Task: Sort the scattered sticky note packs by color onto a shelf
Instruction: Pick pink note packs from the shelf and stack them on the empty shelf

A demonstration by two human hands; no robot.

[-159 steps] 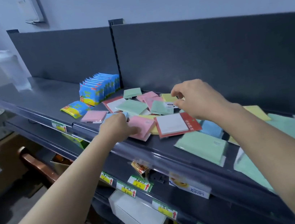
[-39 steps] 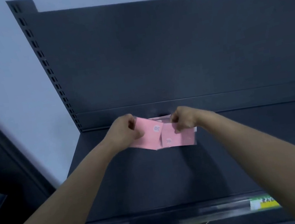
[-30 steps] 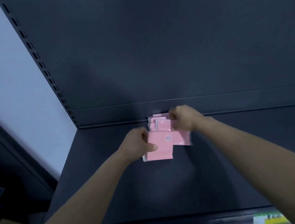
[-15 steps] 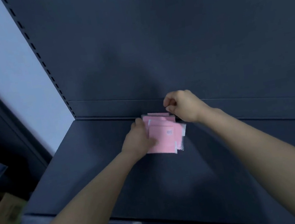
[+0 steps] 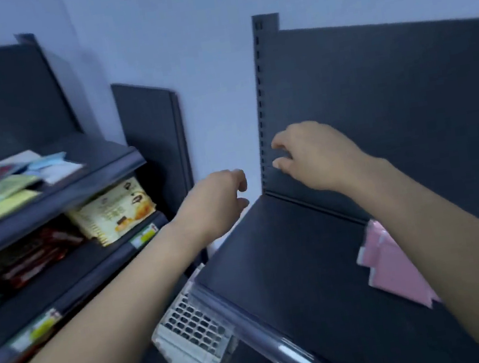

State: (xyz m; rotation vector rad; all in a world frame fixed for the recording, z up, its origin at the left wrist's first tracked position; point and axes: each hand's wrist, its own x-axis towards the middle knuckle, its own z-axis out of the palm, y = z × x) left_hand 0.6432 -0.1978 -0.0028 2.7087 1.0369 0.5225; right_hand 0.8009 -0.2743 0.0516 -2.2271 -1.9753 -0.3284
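Pink packs point(image 5: 395, 273) overlapping flat on dark shelf point(image 5: 275, 268); left hand point(image 5: 217, 204), right hand point(image 5: 314, 155) empty, fingers loose.

Pink packs point(image 5: 395, 267) on dark shelf point(image 5: 290, 266) — left hand point(image 5: 217, 206) and right hand point(image 5: 314, 155) loose-fingered

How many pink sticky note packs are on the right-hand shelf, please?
3 pink sticky note packs at least, by their stepped edges: one pile at the back of the shelf, partly behind the right forearm, which may hide more.
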